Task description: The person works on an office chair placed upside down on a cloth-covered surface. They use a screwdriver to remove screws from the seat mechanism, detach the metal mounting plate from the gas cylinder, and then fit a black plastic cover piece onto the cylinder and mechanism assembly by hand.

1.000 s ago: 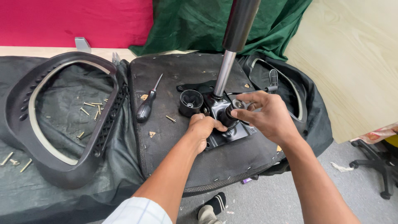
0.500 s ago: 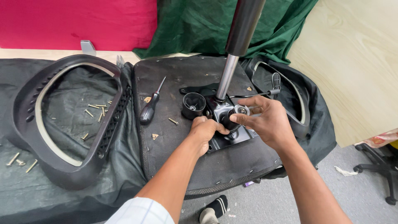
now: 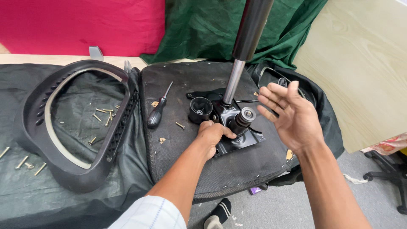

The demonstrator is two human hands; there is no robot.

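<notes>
Black metal chair mechanism plate (image 3: 237, 142) w/ gas cylinder post (image 3: 248, 38) — heavy, stiff, maybe greasy. Left hand (image 3: 212, 133) grips its edge; right hand (image 3: 292, 116) hangs wide open, empty — grab the post.

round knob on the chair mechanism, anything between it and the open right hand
Nothing visible. The right hand hovers open, palm toward the round knob, with only bare air between them. The gas cylinder rises just behind the knob, not in the path. The left hand rests on the black mechanism plate below.

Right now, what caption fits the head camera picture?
Left hand grips the chair's black mechanism; right hand hangs open beside it.
</notes>
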